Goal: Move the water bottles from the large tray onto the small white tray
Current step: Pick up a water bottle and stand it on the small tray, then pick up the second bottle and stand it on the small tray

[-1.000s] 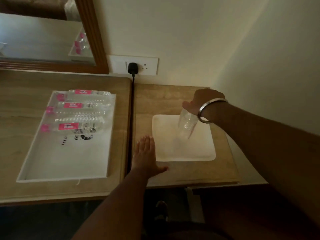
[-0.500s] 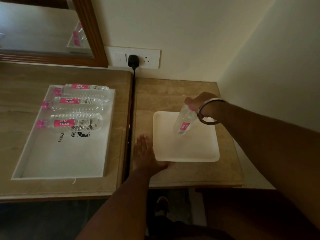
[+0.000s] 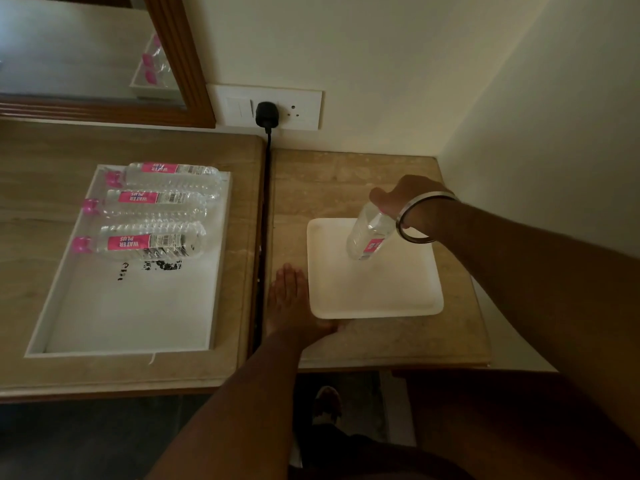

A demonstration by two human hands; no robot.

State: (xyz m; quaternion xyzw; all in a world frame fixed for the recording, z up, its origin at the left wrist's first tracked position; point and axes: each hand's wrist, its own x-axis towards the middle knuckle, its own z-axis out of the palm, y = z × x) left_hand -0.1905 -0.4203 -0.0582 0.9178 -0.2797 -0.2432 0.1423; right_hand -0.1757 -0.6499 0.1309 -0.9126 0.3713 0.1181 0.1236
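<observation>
My right hand (image 3: 403,199) grips a clear water bottle (image 3: 367,234) with a pink label by its top end. The bottle is tilted, its lower end over the back part of the small white tray (image 3: 370,292); whether it touches the tray I cannot tell. My left hand (image 3: 290,301) lies flat on the tabletop against the small tray's front left corner, fingers together, holding nothing. Three more bottles (image 3: 149,202) with pink caps lie side by side in the back half of the large white tray (image 3: 124,317) on the left.
The two trays rest on separate beige tabletops split by a dark gap (image 3: 263,237). A black plug (image 3: 266,114) and cable hang from a wall socket above the gap. A wood-framed mirror (image 3: 176,60) is at back left; walls close off the right.
The bottle in my right hand has turned, its pink label now facing me, and it has come lower over the small tray. My left hand has stayed flat beside the tray.
</observation>
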